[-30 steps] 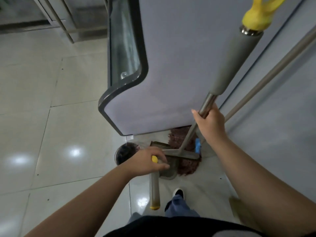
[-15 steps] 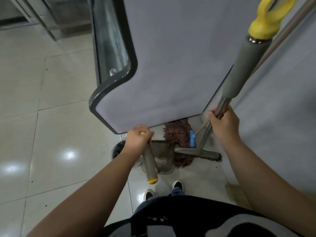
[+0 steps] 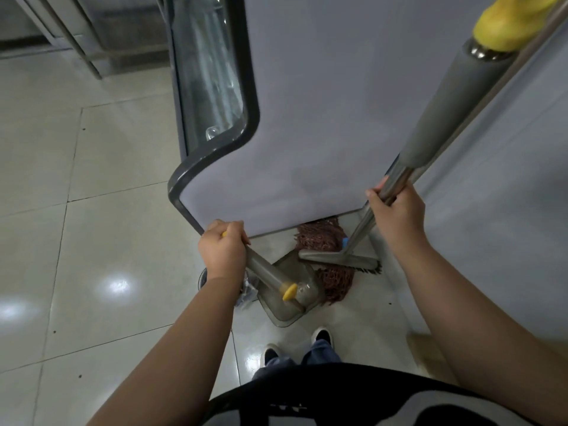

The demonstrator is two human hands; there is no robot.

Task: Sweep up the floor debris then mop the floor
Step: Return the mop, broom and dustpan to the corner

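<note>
While left hand (image 3: pixel 222 252) grips the grey plastic dustpan (image 3: pixel 289 290) handle and right hand (image 3: pixel 396 210) grips the metal-handled grey broom (image 3: pixel 339 258), sweeping looks near its end. Reddish-brown string mop (image 3: pixel 322 238) lies untouched; mopping remains.

One broom (image 3: pixel 341 259), one dustpan (image 3: pixel 289 290), one mop (image 3: pixel 325 241), two hands (image 3: pixel 222 250), two shoes (image 3: pixel 322 335).

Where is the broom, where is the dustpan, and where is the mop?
broom (image 3: pixel 341 257): head view, on its gray head.
dustpan (image 3: pixel 285 313): head view, on the pan's near rim.
mop (image 3: pixel 319 236): head view, on its reddish-brown strings.
</note>
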